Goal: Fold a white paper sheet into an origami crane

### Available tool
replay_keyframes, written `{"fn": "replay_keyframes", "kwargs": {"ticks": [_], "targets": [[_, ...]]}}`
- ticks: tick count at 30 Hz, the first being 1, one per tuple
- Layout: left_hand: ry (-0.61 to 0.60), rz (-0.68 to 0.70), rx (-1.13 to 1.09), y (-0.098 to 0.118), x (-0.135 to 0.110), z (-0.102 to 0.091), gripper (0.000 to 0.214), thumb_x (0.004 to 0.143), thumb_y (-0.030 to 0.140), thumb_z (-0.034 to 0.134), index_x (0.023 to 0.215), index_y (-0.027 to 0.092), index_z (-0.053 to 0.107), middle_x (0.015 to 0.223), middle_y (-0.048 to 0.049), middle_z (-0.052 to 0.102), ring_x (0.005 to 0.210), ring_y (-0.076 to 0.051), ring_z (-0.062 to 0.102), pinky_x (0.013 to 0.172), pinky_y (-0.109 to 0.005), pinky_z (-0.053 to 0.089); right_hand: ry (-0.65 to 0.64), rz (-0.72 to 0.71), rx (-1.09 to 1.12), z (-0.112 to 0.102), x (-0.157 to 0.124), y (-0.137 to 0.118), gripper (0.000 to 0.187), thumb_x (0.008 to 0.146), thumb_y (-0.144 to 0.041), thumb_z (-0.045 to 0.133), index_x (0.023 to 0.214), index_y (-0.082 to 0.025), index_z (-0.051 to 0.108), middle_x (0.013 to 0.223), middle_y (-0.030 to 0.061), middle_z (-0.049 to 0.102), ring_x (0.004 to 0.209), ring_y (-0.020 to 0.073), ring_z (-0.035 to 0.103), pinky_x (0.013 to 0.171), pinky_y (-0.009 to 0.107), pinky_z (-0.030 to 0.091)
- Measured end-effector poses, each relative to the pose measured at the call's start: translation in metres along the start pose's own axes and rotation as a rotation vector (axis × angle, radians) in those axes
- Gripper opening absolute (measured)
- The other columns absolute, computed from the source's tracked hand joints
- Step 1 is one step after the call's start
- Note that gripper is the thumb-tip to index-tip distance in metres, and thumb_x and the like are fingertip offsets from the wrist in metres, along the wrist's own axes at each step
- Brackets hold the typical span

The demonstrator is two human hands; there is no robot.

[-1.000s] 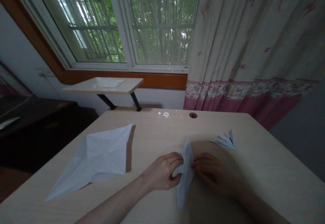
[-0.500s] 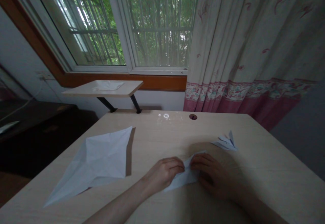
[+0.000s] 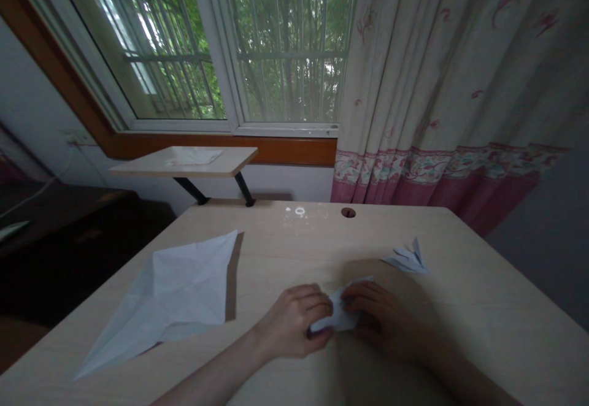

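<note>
Left hand [image 3: 299, 321]: fingers and thumb curled around the left end of the folded paper [image 3: 341, 316], gripping it.
Right hand [image 3: 389, 323]: fingers bent over the paper's other end, thumb below — gripping too, though dim in shadow.
Paper's place: lower middle of the frame, between the hands; whether it touches the desk [image 3: 285, 246] I cannot tell.
Long axis: slanting from lower left to upper right, partly hidden — a thin tip points to the upper right, past the right fingers.
Small folded piece [image 3: 408, 260]: right of centre, apart from the right hand, one point sticking up.
Large creased sheet [image 3: 188, 289]: left of the frame, lying lower left to upper right, sharp at both ends.
Raised shelf [image 3: 232, 164]: upper left, bearing white paper [image 3: 197, 156].
Curtain [image 3: 427, 87]: upper right.
</note>
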State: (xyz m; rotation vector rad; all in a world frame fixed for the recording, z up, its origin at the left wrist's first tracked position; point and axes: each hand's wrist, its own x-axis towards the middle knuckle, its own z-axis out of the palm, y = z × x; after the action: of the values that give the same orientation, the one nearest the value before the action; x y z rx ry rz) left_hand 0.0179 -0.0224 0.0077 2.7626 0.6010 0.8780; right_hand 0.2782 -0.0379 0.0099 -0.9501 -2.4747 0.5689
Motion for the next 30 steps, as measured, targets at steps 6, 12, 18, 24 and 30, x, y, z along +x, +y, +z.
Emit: {"fn": "replay_keyframes", "kwargs": {"ticks": [6,12,18,24,30], "targets": [[-0.01,0.051,0.172,0.001,-0.004,0.004,0.03,0.103,0.041,0.051,0.103,0.016,0.067,0.102,-0.0073,0.075,0.095,-0.022,0.069,0.091,-0.037,0.055,0.023,0.002,-0.042,0.005,0.0,0.004,0.022,0.086,-0.019,0.066,0.108,-0.021,0.066,0.119,0.0073,0.069,0.112,0.0235,0.061,0.101,0.042,0.046],[-0.026,0.023,0.163,0.001,0.001,-0.002,0.022,0.104,0.03,0.05,0.107,0.018,0.068,0.111,-0.0052,0.074,0.1,-0.022,0.068,0.091,-0.036,0.054,0.048,-0.021,-0.079,0.005,0.001,0.005,0.015,0.091,-0.022,0.065,0.106,-0.022,0.068,0.114,0.0065,0.07,0.105,0.0223,0.063,0.094,0.038,0.05],[-0.102,-0.02,0.115,0.002,0.003,-0.005,0.02,0.103,0.023,0.049,0.112,0.019,0.067,0.117,-0.0047,0.072,0.108,-0.023,0.065,0.095,-0.038,0.053,0.105,-0.076,-0.114,0.009,0.001,0.007,0.015,0.096,-0.017,0.057,0.103,-0.022,0.07,0.109,0.0055,0.071,0.099,0.0199,0.063,0.09,0.035,0.051],[-0.123,-0.034,0.065,-0.001,0.001,-0.003,0.02,0.099,0.017,0.049,0.112,0.019,0.065,0.121,-0.0039,0.071,0.111,-0.024,0.063,0.098,-0.039,0.051,0.098,-0.036,-0.125,0.013,0.0,0.004,0.013,0.098,-0.018,0.056,0.102,-0.021,0.068,0.107,0.0041,0.071,0.098,0.0193,0.063,0.091,0.035,0.051],[-0.142,-0.069,0.014,0.001,0.002,-0.004,0.017,0.095,0.014,0.051,0.108,0.018,0.062,0.121,-0.0043,0.07,0.113,-0.023,0.061,0.101,-0.039,0.049,0.104,-0.017,-0.128,0.015,0.0,0.0,0.016,0.099,-0.015,0.051,0.101,-0.02,0.066,0.107,0.0058,0.07,0.099,0.0209,0.062,0.091,0.038,0.052]]}}
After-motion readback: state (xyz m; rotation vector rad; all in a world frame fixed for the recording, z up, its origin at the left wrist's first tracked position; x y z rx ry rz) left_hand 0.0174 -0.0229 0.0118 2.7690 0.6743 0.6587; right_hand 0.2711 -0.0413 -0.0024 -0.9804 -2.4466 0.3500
